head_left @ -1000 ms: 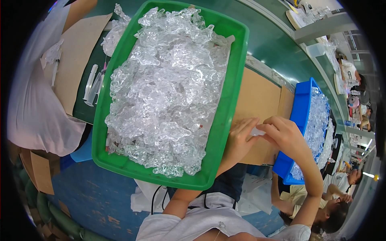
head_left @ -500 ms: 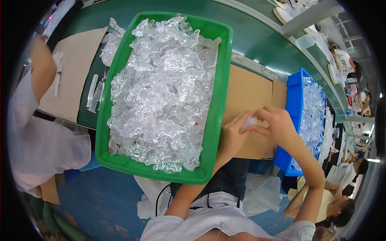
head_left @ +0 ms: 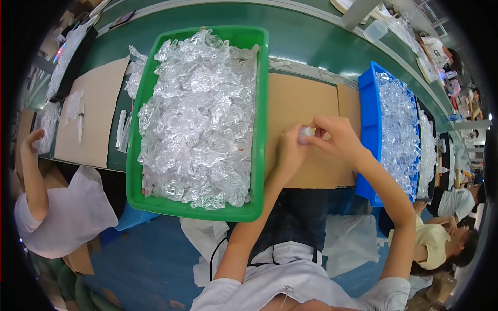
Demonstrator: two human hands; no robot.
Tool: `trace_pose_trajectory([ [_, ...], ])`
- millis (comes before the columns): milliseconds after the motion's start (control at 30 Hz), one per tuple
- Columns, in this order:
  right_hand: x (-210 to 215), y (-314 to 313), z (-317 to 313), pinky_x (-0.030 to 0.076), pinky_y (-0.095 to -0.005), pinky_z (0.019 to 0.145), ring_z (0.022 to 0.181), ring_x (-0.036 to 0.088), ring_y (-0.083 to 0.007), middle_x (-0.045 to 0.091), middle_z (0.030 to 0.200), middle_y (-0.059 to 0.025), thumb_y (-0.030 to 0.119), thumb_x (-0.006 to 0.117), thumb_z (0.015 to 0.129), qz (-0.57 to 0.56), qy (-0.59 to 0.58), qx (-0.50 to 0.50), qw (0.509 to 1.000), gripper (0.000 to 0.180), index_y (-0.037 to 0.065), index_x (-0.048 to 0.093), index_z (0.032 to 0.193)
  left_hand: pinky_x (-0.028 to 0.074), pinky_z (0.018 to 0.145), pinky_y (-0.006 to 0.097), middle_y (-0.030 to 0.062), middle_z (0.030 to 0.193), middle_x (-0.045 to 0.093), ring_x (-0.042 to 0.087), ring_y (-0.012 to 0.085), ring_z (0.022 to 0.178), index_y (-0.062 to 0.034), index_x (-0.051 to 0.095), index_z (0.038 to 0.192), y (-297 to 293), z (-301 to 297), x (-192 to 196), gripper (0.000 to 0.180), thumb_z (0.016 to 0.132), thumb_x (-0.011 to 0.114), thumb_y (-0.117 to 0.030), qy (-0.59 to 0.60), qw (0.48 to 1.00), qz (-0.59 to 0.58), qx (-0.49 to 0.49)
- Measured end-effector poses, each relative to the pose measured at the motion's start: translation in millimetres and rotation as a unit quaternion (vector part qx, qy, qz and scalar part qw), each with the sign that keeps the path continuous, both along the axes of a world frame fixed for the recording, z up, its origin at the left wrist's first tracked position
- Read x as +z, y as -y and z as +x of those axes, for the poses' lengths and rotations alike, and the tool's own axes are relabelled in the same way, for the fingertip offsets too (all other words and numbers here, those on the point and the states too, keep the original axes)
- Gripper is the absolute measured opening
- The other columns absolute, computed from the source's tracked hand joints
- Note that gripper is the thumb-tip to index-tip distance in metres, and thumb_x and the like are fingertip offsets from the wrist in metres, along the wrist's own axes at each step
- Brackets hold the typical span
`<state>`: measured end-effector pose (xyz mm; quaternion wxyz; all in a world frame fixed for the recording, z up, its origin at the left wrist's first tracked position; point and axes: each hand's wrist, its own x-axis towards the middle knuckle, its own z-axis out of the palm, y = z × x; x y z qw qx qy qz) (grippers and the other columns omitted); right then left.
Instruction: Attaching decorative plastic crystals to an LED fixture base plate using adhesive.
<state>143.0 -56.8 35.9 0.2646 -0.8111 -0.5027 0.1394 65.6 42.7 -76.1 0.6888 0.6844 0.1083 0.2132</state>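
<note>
Over the brown cardboard on the bench, both hands meet at a small whitish, translucent, bottle-like piece. My left hand is closed around its lower side, and much of the piece is hidden there. My right hand pinches its other end between thumb and fingers. Left of the hands stands a big green tray heaped with clear plastic pieces. A blue bin on the right holds many small clear parts.
On the far left, a co-worker's hand is beside another cardboard sheet with a syringe. More syringes lie against the green tray. A metal ledge runs along the back. Other people sit at the far right.
My view has shifted, so the trays sit differently in the picture. Both hands stay together at the small piece, which now shows more. The co-worker's arm at left has lowered.
</note>
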Motion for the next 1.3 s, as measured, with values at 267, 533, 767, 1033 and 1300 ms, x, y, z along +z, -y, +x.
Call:
trace_pose_trajectory([
  [267,42.3,15.3,15.6,0.046,-0.0319,0.084,0.092,0.06,-0.0218,0.063,0.094,-0.0107,0.018,0.067,0.083,0.149,0.045,0.014,0.988,0.026,0.004,0.065,0.105,0.05,0.064,0.028,0.0069,0.079,0.064,0.064,0.0152,0.074,-0.0009,0.06,0.095,-7.4,3.5,68.6,0.028,0.072,0.073,-0.009,0.034,0.988,-0.091,-0.124],
  [533,72.1,21.5,16.6,0.042,-0.0332,0.091,0.109,0.054,-0.0231,0.064,0.107,-0.009,0.018,0.061,0.085,0.129,-0.221,0.035,0.966,0.023,0.003,0.067,0.101,0.052,0.06,0.028,0.0071,0.076,0.062,0.064,0.0179,0.068,-0.0035,0.058,0.09,2.8,-0.2,121.8,0.023,0.071,0.07,0.001,0.076,0.927,-0.291,-0.223],
  [767,45.8,25.1,-20.1,0.041,-0.0346,0.094,0.114,0.052,-0.0233,0.067,0.098,-0.0053,0.018,0.066,0.081,0.318,0.006,-0.148,0.936,0.019,0.005,0.07,0.095,0.05,0.06,0.029,0.005,0.077,0.065,0.065,0.0158,0.069,-0.0013,0.062,0.097,29.8,11.0,123.8,0.027,0.073,0.07,-0.008,0.05,0.998,0.018,0.03],
  [1033,70.9,63.2,9.3,0.036,-0.0364,0.101,0.12,0.048,-0.0241,0.058,0.121,-0.012,0.023,0.053,0.091,0.262,-0.222,0.026,0.939,0.031,0.0,0.065,0.107,0.05,0.061,0.026,0.0023,0.078,0.065,0.062,0.013,0.07,-0.0039,0.064,0.094,14.9,13.4,145.7,0.026,0.07,0.074,-0.01,-0.027,0.956,-0.091,-0.278],
  [1300,60.4,58.6,-7.3,0.042,-0.0322,0.09,0.114,0.052,-0.0223,0.062,0.111,-0.0121,0.018,0.063,0.085,0.34,-0.025,-0.101,0.935,0.023,0.002,0.068,0.101,0.049,0.061,0.025,0.003,0.078,0.065,0.064,0.0146,0.07,0.0005,0.062,0.094,43.7,25.3,152.0,0.027,0.07,0.073,-0.004,0.121,0.984,0.129,-0.014],
])
